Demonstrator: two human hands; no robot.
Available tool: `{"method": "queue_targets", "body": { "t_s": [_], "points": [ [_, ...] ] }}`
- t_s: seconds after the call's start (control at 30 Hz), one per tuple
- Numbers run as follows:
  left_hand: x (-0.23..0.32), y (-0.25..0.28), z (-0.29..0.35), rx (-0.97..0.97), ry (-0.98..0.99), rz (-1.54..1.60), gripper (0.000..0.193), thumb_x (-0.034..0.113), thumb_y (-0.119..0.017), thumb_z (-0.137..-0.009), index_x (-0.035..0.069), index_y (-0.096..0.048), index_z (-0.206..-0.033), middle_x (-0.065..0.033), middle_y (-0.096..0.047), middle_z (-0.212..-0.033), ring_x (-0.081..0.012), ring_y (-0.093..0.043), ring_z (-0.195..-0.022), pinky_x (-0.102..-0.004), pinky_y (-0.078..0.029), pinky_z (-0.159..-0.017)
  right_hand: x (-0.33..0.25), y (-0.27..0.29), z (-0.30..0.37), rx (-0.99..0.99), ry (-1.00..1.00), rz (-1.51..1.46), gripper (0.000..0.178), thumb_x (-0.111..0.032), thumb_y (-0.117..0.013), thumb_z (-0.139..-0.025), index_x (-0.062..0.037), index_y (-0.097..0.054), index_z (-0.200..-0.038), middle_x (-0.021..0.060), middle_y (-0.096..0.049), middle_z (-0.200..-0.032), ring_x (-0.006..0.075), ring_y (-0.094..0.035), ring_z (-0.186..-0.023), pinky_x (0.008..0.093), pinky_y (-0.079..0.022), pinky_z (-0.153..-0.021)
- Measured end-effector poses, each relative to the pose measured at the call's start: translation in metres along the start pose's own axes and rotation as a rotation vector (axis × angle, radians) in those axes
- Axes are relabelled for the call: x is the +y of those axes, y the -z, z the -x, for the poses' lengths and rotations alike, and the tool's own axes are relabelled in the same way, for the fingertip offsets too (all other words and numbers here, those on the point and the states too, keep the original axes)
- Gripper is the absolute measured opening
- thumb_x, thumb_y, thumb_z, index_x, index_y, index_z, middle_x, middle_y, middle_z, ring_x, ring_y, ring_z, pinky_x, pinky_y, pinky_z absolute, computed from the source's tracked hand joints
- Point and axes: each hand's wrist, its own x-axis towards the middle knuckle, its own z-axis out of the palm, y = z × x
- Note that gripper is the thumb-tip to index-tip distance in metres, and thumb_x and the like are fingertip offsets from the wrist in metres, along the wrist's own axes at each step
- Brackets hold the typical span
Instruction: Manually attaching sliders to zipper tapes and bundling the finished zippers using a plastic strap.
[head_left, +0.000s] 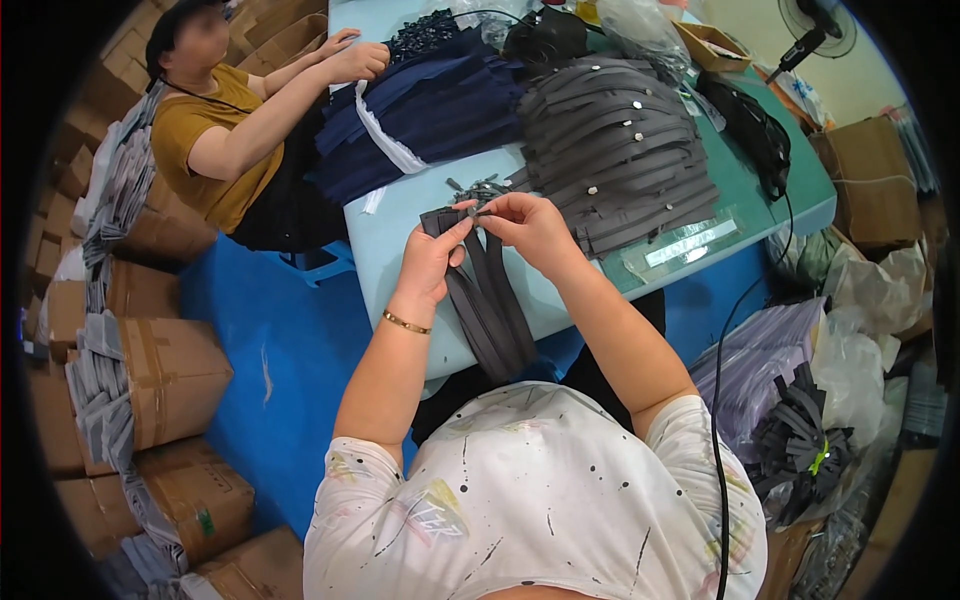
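Observation:
Over the near edge of the table, my left hand is closed on a dark grey zipper, one of several strips that loop down toward my lap. My right hand pinches at the zipper's upper end, its fingertips meeting those of the left. A small metallic piece, apparently a zipper slider, shows between the fingertips; its details are too small to make out. Just beyond my hands lies a little heap of dark zipper sliders. To its right, a wide pile of grey zipper strips carries several pale round pieces.
Dark blue strips with a white band cover the table's left part, where a co-worker sits handling something small. A black bag rests at the right. Cardboard boxes line the left; a black cable hangs at my right.

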Motion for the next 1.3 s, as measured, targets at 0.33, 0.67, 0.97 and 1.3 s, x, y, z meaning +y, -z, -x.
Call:
{"method": "queue_targets", "body": {
  "t_s": [0.33,0.67,0.97,1.3],
  "points": [
    [-0.002,-0.002,0.003,-0.045,-0.005,-0.137,0.020,0.008,-0.063,-0.082,0.004,-0.064,-0.103,0.0017,-0.057,-0.078,-0.0038,-0.038,-0.051,-0.0169,-0.029,-0.045,-0.013,0.011,0.007,0.000,-0.203,-0.006,0.015,-0.011,-0.071,-0.076,-0.0022,-0.061,-0.082,-0.0003,-0.060,-0.073,0.0055,-0.054,-0.066,0.0195,-0.043,-0.057],
    [-0.003,-0.005,0.005,-0.063,-0.087,-0.311,0.020,0.007,-0.064,-0.082,0.004,-0.064,-0.102,0.0033,-0.057,-0.076,-0.0022,-0.040,-0.051,-0.0158,-0.031,-0.044,0.013,0.011,0.011,0.040,-0.038,-0.059,0.014,-0.008,-0.070,-0.077,-0.0026,-0.059,-0.083,-0.0003,-0.060,-0.073,0.0050,-0.055,-0.068,0.0191,-0.044,-0.060],
    [-0.010,-0.004,0.005,0.010,-0.050,-0.258,0.012,0.009,-0.066,-0.080,0.003,-0.063,-0.091,0.0012,-0.059,-0.077,-0.0033,-0.042,-0.051,-0.0163,-0.034,-0.044,0.014,0.017,0.015,0.012,0.024,-0.100,0.020,-0.004,-0.066,-0.079,-0.0037,-0.060,-0.098,-0.0004,-0.059,-0.083,0.0049,-0.055,-0.072,0.0193,-0.046,-0.066],
    [-0.012,-0.002,0.002,-0.006,0.107,-0.212,0.012,0.009,-0.069,-0.077,0.003,-0.062,-0.086,0.0010,-0.059,-0.074,-0.0044,-0.043,-0.051,-0.0178,-0.033,-0.044,0.022,0.021,0.015,-0.076,0.023,-0.010,0.024,-0.002,-0.062,-0.082,-0.0062,-0.066,-0.106,0.0004,-0.065,-0.086,0.0043,-0.057,-0.075,0.0189,-0.047,-0.068]
  ]
}}
